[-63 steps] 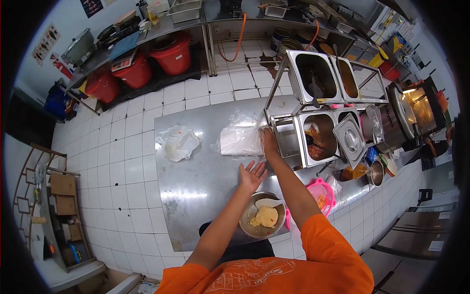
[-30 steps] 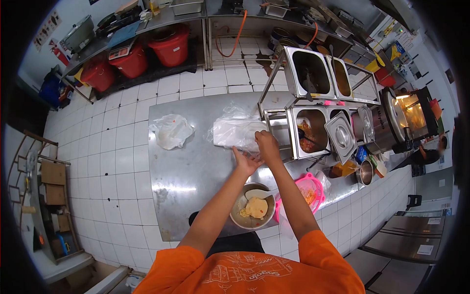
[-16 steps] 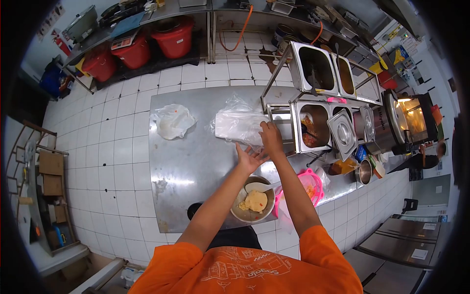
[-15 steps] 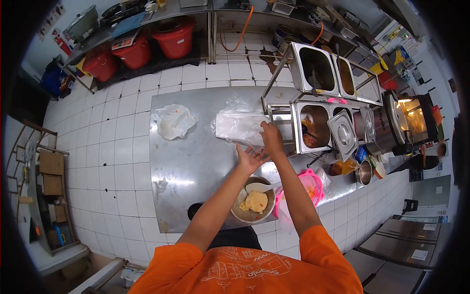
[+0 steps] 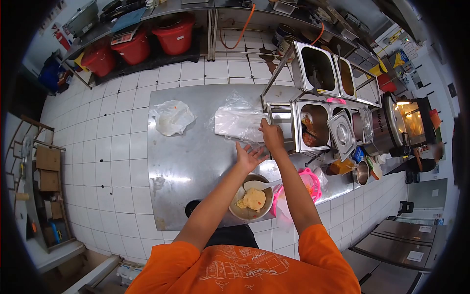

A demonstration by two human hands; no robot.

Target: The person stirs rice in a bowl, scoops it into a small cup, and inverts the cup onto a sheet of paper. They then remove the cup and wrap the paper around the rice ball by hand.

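A flat stack of white sheets (image 5: 240, 122) lies on the steel table in a crumpled clear plastic wrapper. My right hand (image 5: 272, 135) is at its right end, fingers bent together over the edge; what they pinch is too small to make out. Just below the stack, my left hand (image 5: 250, 158) is open, palm up and fingers spread, holding nothing. Nearer my body stands a metal bowl (image 5: 237, 208) with a lump of yellowish dough-like mixture (image 5: 254, 200) and a white spatula (image 5: 257, 185). Partly behind my right forearm is a pink basket (image 5: 317, 183).
A crumpled white plastic bag (image 5: 174, 117) lies on the left of the steel table (image 5: 181, 191). To the right, a metal rack holds food pans (image 5: 318, 125), with a tilted lid (image 5: 344, 134). Beyond are a cooker (image 5: 382, 120) and a small metal pot (image 5: 361, 173). Red tubs (image 5: 174, 36) stand under the far counter.
The whole view has shifted slightly. Both hands keep almost the same places by the stack, the left still spread and the right still at the edge.
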